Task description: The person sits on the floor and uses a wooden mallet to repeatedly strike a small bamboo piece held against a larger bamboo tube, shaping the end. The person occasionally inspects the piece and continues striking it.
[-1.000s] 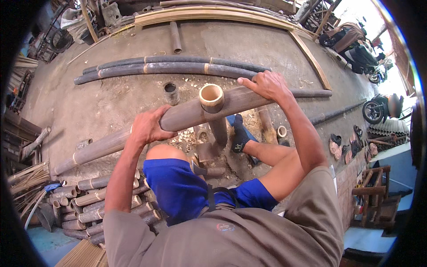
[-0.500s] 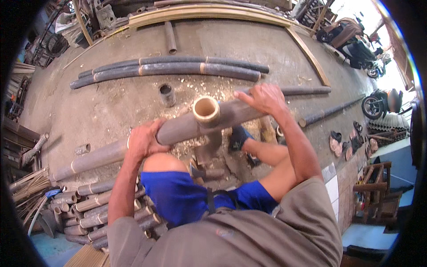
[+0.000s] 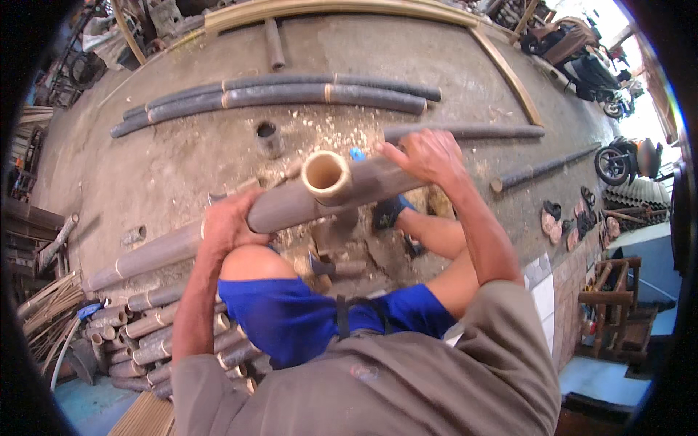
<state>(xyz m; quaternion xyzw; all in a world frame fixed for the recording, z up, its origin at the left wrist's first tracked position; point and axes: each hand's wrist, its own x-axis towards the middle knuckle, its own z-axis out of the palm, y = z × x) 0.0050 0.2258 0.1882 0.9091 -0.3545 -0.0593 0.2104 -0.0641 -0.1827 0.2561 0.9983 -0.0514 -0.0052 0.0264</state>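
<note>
Slanting across my knees is a long dark bamboo pole (image 3: 291,207), held in both hands. My left hand (image 3: 233,218) wraps round it beside my left knee. Near its far right part, my right hand (image 3: 430,156) is closed over the top with the thumb pointing left. Between the hands, a short pale-rimmed bamboo tube (image 3: 327,196) stands up from the pole, its hollow open end facing up. The pole and my hand hide how its lower part is seated and the pole's right end.
Wood chips (image 3: 338,134) lie beyond the pole, with a small blue object (image 3: 356,154) among them. Farther off rest two long dark poles (image 3: 276,93) and a short bamboo cup (image 3: 269,142). Cut bamboo pieces (image 3: 156,352) are stacked at lower left; sandals (image 3: 574,225) lie at right.
The pole and its upright tube have shifted slightly left, and the tube's rim shows wider. A blue object now shows just beyond the pole. Both hands keep their hold.
</note>
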